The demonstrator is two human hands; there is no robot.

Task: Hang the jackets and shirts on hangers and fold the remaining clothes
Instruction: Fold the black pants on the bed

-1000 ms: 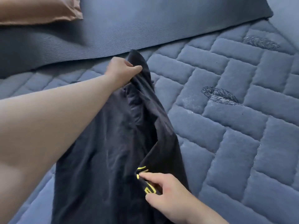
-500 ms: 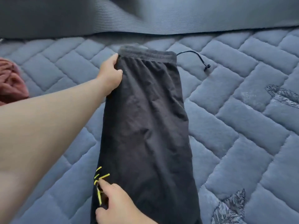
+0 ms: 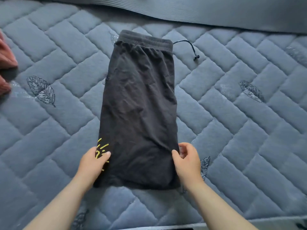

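Black shorts (image 3: 139, 103) lie flat on the bed, folded in half lengthwise, waistband at the far end and hem toward me. A black drawstring (image 3: 191, 47) trails out to the right of the waistband. Yellow print marks the lower left corner. My left hand (image 3: 94, 161) grips the left edge near the hem, thumb on top over the print. At the right edge near the hem, my right hand (image 3: 186, 158) pinches the fabric with curled fingers.
The blue quilted mattress (image 3: 240, 130) with leaf prints spreads all around. A dark ribbed blanket (image 3: 216, 12) runs along the far side. A reddish-pink garment (image 3: 6, 63) lies at the left edge. The bed's front edge is just below my forearms.
The shorts went from being held up to lying flat. My left hand left the waistband and came down to the hem's left corner. My right hand shifted to the right edge.
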